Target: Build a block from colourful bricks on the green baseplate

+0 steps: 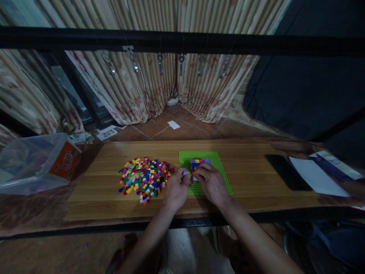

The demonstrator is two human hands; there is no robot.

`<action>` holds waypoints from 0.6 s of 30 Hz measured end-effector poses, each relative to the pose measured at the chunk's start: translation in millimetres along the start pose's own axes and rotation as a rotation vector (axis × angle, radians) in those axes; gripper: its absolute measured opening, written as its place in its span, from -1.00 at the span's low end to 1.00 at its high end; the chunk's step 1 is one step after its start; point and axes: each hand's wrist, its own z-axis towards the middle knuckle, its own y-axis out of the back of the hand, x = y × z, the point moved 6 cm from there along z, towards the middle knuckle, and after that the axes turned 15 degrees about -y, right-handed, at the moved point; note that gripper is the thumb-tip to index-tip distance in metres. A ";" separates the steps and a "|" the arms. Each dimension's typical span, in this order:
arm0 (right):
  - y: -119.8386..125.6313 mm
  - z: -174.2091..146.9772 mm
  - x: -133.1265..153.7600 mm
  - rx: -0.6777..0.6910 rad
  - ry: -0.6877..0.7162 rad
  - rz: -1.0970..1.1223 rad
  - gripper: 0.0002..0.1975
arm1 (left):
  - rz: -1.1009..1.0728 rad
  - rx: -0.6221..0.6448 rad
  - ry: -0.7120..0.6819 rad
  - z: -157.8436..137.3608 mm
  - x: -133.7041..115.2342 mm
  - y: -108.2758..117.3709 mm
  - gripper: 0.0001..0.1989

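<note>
A green studded baseplate [221,171] lies on the wooden board, with a small block of colourful toy bricks [196,163] built up on it. My left hand [177,187] is closed in a pinch at the plate's left edge, a small lavender brick [185,173] between thumb and forefinger. Over the plate, my right hand [211,183] has its fingers pinched together at the near side of the built block, partly covering it. A bit of red shows at those fingertips, too small to make out. Left of my hands spreads a pile of loose bricks [146,177].
The wooden board [94,190] rests on a table. A clear plastic bin [31,167] with an orange label stands at the left. On the right lie a dark flat slab [288,172] and white paper [318,176]. A black bar [182,42] with hanging metal clips crosses ahead.
</note>
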 end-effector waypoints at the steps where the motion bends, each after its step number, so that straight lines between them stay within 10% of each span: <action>1: -0.1 0.3 0.6 0.008 0.002 -0.003 -0.75 | -0.006 -0.003 0.005 0.0 0.6 0.0 -0.91; 9: 6.3 -4.1 -2.1 -0.001 -0.023 0.136 -0.79 | -0.233 -0.125 0.105 0.8 1.6 2.7 -0.78; 18: 6.8 -4.0 -5.7 0.119 -0.416 0.859 -0.77 | -0.609 -0.153 0.178 0.3 -18.8 -2.3 -0.70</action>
